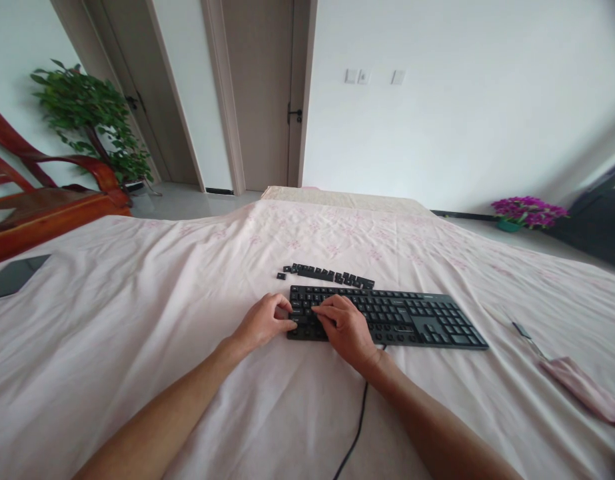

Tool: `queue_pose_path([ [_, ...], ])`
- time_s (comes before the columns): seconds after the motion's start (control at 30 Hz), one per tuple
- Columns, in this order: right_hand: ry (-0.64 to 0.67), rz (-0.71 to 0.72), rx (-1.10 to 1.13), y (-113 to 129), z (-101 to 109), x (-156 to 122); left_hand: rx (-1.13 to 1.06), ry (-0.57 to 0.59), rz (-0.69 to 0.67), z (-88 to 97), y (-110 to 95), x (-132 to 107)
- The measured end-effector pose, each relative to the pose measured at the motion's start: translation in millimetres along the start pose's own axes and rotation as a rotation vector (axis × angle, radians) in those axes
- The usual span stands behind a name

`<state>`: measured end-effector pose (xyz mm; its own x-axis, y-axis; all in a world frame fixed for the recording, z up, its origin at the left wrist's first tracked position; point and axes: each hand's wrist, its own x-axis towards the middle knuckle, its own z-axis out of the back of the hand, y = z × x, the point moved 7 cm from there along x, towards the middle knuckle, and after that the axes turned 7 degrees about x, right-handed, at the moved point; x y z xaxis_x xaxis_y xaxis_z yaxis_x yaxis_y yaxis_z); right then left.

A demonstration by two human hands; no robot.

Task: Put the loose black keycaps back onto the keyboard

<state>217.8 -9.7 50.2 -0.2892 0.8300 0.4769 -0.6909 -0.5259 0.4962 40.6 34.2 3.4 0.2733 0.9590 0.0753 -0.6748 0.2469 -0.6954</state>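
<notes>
Keyboard (394, 313), black and full-size, lies on the pink floral cloth (197, 293) ahead, toward one o'clock. Your left hand (265, 323), thumb and forefinger parted, touches its nine-o'clock end, forearm (177, 393) angled toward one; your right hand (348, 331), fingertips drawn together over the keys (382, 308), points toward eleven, and I cannot tell whether it pinches anything. Loose keycaps (316, 273) lie beyond.

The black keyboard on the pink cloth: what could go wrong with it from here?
The loose keycaps lie just beyond the keyboard on wrinkled cloth; a bump might scatter them. The cloth may let the keyboard shift if the left hand and right hand push at its left half. The cable runs under the right wrist, which could catch it.
</notes>
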Motion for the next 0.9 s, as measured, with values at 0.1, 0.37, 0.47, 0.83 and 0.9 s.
queue_pose_path([
  [0.1, 0.078, 0.043, -0.053, 11, -5, -1, 0.069, -0.053, -0.065, 5.4, -12, -9],
  [0.37, 0.198, 0.176, -0.254, 28, -18, -4, 0.48, -0.128, -0.304, -0.2, -38, -32],
  [0.47, 0.232, 0.202, -0.289, 29, -22, -6, 0.586, -0.157, -0.394, -5.8, -43, -39],
  [0.83, 0.281, 0.24, -0.364, 37, -30, -7, 0.752, -0.163, -0.414, -13.6, -56, -47],
  [0.9, 0.292, 0.236, -0.369, 37, -31, -8, 0.815, -0.147, -0.419, -16.0, -57, -47],
])
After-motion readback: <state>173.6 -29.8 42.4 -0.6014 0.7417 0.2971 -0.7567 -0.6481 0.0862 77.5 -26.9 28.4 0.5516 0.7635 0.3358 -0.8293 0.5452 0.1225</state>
